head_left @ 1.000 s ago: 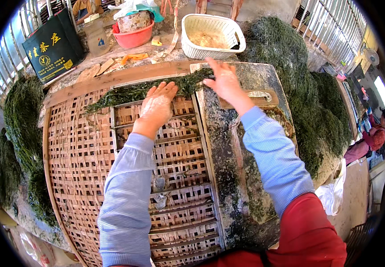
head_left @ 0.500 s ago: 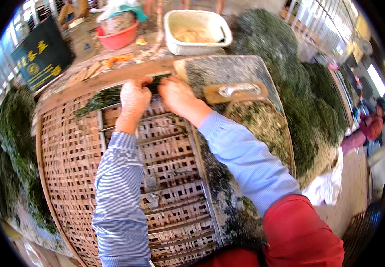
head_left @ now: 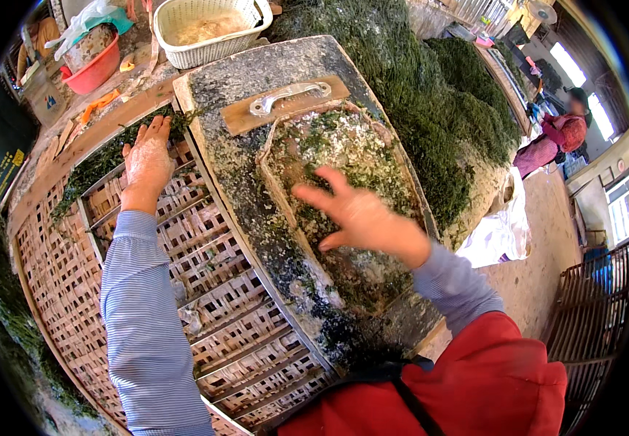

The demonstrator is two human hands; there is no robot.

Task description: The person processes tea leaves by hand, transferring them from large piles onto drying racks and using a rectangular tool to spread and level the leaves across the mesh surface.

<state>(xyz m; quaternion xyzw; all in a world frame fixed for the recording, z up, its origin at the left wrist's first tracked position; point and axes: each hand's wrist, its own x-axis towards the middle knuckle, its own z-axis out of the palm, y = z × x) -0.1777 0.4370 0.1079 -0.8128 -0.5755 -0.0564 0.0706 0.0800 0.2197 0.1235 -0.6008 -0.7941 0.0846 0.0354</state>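
My left hand (head_left: 147, 158) lies with its fingers stretched over a strip of dark green, grass-like strands (head_left: 96, 161) along the far end of a slatted frame (head_left: 245, 254). This frame rests on a woven bamboo tray (head_left: 60, 269). My right hand (head_left: 362, 221), slightly blurred, is open with spread fingers and holds nothing. It is over a shallow rimmed tray (head_left: 266, 174) of pale and green flaky mix (head_left: 343, 138). Past that tray, a wooden block (head_left: 236, 120) with a metal handle (head_left: 293, 94) sits on a dark, powder-specked board (head_left: 209, 87).
A white basket (head_left: 213, 52) with pale powder and a red basin (head_left: 96, 69) stand at the back. A large heap of green strands (head_left: 402, 102) is right of the board, with a white sack (head_left: 500, 225) beside it. Another person (head_left: 565, 131) is at the far right.
My view has turned right. My right hand has left the green strands beside my left hand and moved right, over the flaky mix, its fingers now spread. My left hand's fingers have straightened.
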